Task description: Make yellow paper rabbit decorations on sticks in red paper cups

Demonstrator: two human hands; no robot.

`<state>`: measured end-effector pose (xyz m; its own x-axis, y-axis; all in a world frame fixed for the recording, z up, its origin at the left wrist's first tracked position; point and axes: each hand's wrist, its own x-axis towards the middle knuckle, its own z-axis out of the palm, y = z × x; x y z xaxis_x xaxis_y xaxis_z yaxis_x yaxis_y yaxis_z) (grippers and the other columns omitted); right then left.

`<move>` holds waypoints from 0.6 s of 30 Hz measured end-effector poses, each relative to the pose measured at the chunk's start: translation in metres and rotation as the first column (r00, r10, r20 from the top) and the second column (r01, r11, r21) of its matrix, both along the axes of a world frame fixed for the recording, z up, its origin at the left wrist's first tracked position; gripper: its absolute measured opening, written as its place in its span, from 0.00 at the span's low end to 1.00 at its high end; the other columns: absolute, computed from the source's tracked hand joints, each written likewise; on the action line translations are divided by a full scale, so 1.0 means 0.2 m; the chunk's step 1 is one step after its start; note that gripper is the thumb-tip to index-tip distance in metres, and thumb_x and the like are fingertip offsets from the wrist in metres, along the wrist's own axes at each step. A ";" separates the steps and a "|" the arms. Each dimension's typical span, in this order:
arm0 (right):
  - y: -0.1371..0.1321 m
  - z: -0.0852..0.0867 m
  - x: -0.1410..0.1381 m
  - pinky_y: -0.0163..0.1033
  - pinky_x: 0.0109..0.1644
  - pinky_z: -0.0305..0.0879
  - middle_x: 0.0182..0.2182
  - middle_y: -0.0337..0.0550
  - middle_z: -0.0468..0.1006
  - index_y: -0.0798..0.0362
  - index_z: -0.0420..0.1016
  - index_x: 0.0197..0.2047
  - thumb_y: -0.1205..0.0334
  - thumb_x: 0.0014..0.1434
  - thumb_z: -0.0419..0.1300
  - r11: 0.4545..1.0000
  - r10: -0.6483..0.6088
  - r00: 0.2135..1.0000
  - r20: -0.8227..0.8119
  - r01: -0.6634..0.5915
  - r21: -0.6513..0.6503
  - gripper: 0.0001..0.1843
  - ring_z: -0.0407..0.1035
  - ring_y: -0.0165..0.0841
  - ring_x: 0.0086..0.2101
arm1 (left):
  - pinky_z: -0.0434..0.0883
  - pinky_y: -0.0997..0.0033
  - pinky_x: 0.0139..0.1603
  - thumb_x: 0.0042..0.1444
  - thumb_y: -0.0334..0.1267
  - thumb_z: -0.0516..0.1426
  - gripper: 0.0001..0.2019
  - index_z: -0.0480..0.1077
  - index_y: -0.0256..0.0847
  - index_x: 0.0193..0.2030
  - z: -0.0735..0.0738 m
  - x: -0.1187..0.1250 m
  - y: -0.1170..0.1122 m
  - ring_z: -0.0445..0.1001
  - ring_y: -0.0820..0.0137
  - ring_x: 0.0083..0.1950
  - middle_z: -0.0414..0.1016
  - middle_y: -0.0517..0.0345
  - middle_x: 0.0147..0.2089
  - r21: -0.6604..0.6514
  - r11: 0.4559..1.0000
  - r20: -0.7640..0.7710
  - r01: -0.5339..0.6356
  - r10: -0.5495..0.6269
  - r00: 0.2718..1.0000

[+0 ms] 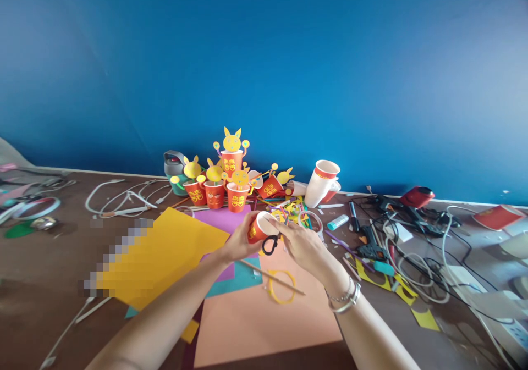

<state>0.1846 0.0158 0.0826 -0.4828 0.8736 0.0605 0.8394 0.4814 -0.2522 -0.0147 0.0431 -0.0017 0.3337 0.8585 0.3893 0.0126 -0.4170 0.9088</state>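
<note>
My left hand (238,243) is closed around a red paper cup (259,226), tipped on its side with its white inside facing right. My right hand (300,244) is closed on black-handled scissors (270,244), whose loop hangs just below the cup's rim. Both hands hover over a salmon paper sheet (264,315). A thin wooden stick (274,277) and a yellow paper ring (282,286) lie on that sheet below my hands. Silver bangles sit on my right wrist.
Several red cups with yellow animal cutouts (225,180) cluster by the blue wall. A stack of white-and-red cups (322,183) leans at their right. Yellow paper (165,254) lies at the left. A glue gun (371,243), cables and a power strip (507,326) crowd the right.
</note>
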 end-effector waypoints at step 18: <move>-0.03 -0.04 -0.08 0.37 0.40 0.66 0.50 0.54 0.74 0.48 0.54 0.69 0.75 0.60 0.45 0.995 -0.090 0.989 0.114 0.084 0.055 0.35 0.72 0.37 0.39 | 0.72 0.59 0.51 0.51 0.40 0.63 0.26 0.59 0.40 0.54 0.00 -0.01 0.00 0.73 0.59 0.52 0.71 0.48 0.51 0.033 0.998 -0.111 -0.046 0.049 0.993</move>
